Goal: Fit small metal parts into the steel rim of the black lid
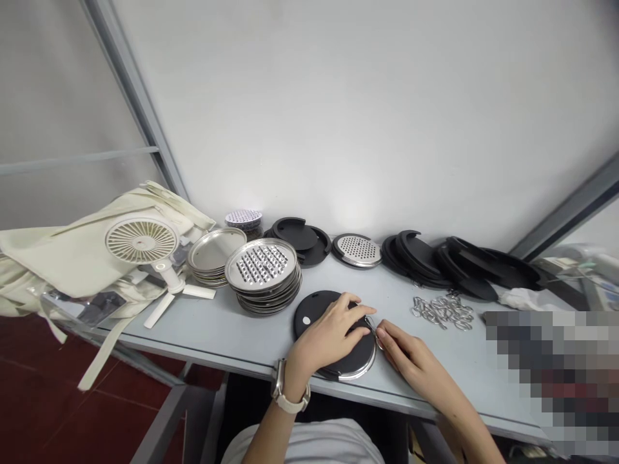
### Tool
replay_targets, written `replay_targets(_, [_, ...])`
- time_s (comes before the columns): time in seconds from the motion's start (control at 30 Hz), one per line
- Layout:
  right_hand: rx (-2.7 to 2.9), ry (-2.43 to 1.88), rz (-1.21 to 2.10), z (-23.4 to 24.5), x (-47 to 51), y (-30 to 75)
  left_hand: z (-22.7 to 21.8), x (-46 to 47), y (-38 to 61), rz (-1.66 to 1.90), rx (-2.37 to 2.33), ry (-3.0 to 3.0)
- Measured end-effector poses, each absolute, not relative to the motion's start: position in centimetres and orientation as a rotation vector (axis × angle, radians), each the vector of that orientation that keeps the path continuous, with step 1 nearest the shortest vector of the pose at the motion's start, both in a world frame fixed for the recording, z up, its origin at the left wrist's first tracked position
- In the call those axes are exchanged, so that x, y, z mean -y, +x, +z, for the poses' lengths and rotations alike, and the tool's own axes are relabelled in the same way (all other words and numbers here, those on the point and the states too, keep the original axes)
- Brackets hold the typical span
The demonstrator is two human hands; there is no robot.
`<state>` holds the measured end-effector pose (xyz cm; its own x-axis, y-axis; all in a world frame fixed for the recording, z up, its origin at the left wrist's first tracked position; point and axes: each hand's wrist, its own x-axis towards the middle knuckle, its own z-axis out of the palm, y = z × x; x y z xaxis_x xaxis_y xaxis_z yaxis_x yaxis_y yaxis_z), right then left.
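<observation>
A round black plastic disc (pixel 316 308) with a white dot lies near the table's front edge, a shiny metal rim showing beneath it at lower right. My left hand (pixel 333 332) rests across its top, wearing a watch, with thumb and index finger spread toward the right rim. At that rim, my right hand (pixel 403 351) pinches a small metal wire loop (pixel 379 341), partly hidden by the fingers. Several similar wire loops (pixel 442 312) lie in a loose pile to the right. Stacked round metal grater plates (pixel 264 265) stand to the left of the disc.
Plain metal discs (pixel 217 250) are stacked farther left, beside a white fan (pixel 142 241) and a cream bag (pixel 91 248). Along the wall lie black lids (pixel 294 235), a black-edged grater disc (pixel 358 248) and more black round parts (pixel 420 258). A blurred-out area covers the right.
</observation>
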<state>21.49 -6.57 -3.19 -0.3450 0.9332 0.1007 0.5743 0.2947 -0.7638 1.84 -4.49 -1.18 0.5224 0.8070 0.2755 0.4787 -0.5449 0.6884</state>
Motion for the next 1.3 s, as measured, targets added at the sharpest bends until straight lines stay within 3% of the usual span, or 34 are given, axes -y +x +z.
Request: replay_targets(1.3, [2.011, -1.342, 0.878, -3.59, 6.66, 21.44, -0.95, 4.00, 1.92, 0.814, -0.940, 2.303])
